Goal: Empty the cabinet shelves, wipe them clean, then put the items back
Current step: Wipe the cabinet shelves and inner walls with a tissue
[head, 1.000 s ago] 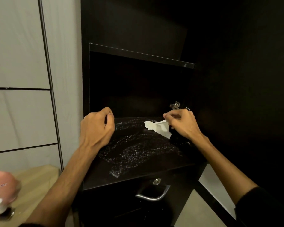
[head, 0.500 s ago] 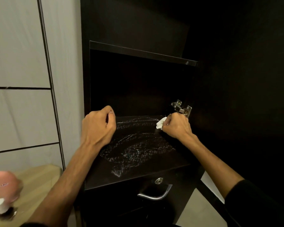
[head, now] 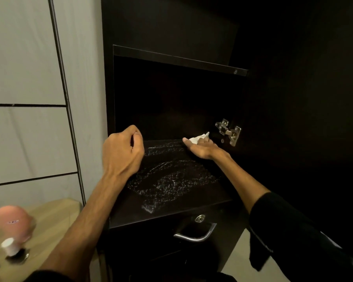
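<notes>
Your right hand has slid deeper along the shelf, fingers now flattened over the white tissue near the hinge; your left hand stays curled, holding nothing.

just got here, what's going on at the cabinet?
A person is wiping a dark cabinet shelf. The right hand presses a white tissue against the back right corner, near the metal hinge. The left hand hovers curled at the shelf's left side, holding nothing. Wet streaks cover the shelf; no items sit on it.
</notes>
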